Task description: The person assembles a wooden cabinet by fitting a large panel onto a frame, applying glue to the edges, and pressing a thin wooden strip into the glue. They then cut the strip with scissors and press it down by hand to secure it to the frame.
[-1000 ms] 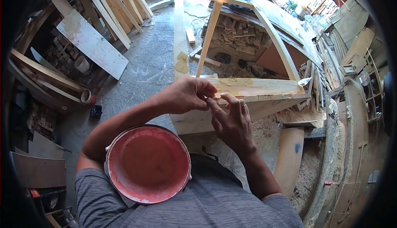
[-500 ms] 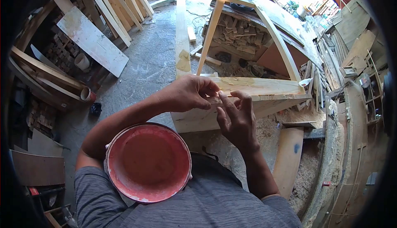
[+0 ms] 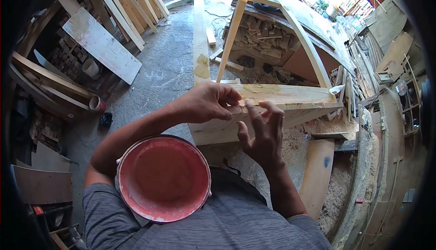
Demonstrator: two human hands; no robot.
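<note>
My left hand [image 3: 206, 102] curls around the near edge of a pale wooden board [image 3: 295, 96], its thumb lower on the near side and its fingers over the top. Close beside it, my right hand [image 3: 264, 134] has bent, spread fingers, with the index fingertip at the board's rough edge; no tool shows in it. This board forms the near side of a frame with a curved wooden rib [image 3: 306, 46]. Against my left upper arm and chest sits a round bucket [image 3: 204, 182] with reddish contents [image 3: 165, 175]. What lies under my fingertips is too small to tell.
A small white container [image 3: 336, 90] rests at the frame's right corner. Scrap wood [image 3: 259, 36] is piled behind it. Planks [image 3: 127, 9] and a whitish board [image 3: 102, 46] lean at the left. Sawdust [image 3: 336, 204] and long timbers [image 3: 368, 168] lie at the right.
My right hand has shifted slightly right, and its index finger has moved a little along the board's edge. My left hand and the bucket stay in place.
</note>
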